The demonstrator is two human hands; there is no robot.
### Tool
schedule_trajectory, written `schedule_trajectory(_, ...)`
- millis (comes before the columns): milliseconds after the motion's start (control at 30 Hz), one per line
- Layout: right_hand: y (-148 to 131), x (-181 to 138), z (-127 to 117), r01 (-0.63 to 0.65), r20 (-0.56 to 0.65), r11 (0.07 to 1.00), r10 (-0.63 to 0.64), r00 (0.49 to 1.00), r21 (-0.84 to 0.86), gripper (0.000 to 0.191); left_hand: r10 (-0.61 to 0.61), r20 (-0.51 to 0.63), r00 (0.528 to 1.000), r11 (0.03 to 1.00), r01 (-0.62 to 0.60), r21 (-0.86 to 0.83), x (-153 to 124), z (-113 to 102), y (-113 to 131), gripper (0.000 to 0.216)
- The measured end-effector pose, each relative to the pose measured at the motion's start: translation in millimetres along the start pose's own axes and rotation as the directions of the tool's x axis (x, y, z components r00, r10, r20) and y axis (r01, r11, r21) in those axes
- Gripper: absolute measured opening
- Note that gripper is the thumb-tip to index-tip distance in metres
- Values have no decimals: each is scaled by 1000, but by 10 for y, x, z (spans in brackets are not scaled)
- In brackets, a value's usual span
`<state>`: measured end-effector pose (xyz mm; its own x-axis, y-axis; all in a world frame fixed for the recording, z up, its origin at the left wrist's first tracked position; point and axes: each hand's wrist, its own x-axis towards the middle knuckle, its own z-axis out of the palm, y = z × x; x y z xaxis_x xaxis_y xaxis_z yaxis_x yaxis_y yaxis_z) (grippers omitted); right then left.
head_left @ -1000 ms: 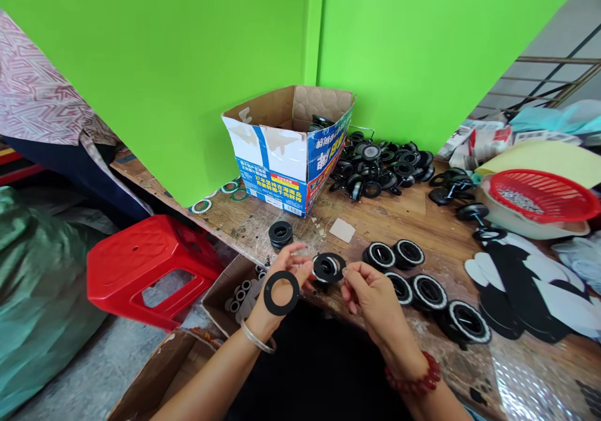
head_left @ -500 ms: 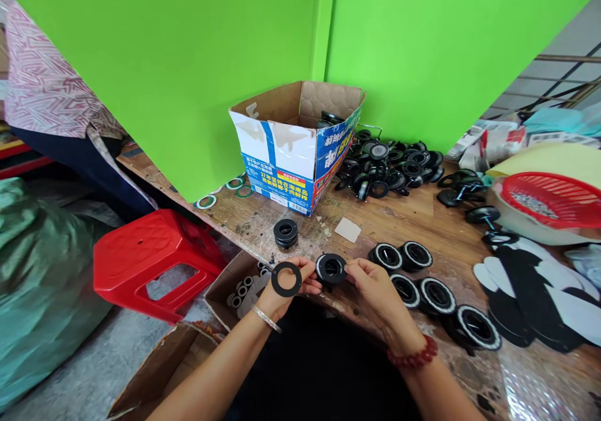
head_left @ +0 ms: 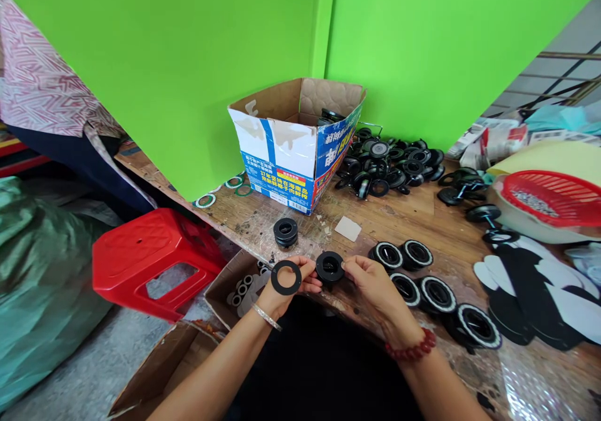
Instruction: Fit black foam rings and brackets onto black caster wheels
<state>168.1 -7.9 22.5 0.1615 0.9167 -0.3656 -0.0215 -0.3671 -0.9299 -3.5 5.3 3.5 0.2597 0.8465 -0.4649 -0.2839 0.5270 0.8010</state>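
Observation:
My left hand (head_left: 287, 283) holds a flat black ring (head_left: 286, 277) against its back fingers and pinches the left side of a round black plastic part (head_left: 329, 266). My right hand (head_left: 373, 283) grips the right side of that same part. Both hands hover at the near edge of the wooden table (head_left: 413, 214). A small stack of black round parts (head_left: 285, 231) stands just beyond my left hand. To the right lie several black parts with white rims (head_left: 425, 283).
An open cardboard box (head_left: 295, 149) stands at the back, with a heap of black parts (head_left: 389, 164) beside it. A red basket (head_left: 547, 197) sits at the right, black and white flat cutouts (head_left: 530, 289) below it. A red stool (head_left: 150, 255) and another person (head_left: 42, 102) are at the left.
Both hands have moved slightly away from me over the table edge, still holding the ring and the black part. The view has shifted a little.

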Motion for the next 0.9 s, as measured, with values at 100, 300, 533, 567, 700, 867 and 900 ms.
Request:
schedule_trajectory(100, 7, 0, -3, 3, -5, 1000, -3, 1000, -10, 25, 0, -7, 1000, 1000, 0, 5, -3, 3, -2, 38)
schedule_trajectory(300, 34, -11, -8, 26, -15, 999, -26, 1000, -23, 26, -3, -9, 1000, 1000, 3, 13, -15, 8, 7, 39)
schedule_trajectory(533, 115, 13, -3, 70, -40, 996, -72, 997, -57, 26, -11, -25, 1000, 1000, 12, 29, 3, 16, 16, 33)
schedule_trajectory(567, 119, 17, -3, 77, -44, 995, -80, 996, -65, 27, -11, -27, 1000, 999, 12, 32, 7, 20, 18, 33)
schedule_trajectory(700, 118, 20, 4, 106, -65, 988, -113, 991, -109, 27, -1, -30, 1000, 999, 3, 42, 19, 45, 34, 33)
schedule_trajectory(867, 115, -11, 32, 164, -97, 961, -190, 977, -223, 23, -1, -28, 1000, 998, 3, 55, 42, 82, 51, 32)
schedule_trajectory(900, 111, -21, 37, 206, -101, 935, -244, 965, -289, 21, -5, -27, 1000, 998, 7, 59, 49, 87, 52, 31)
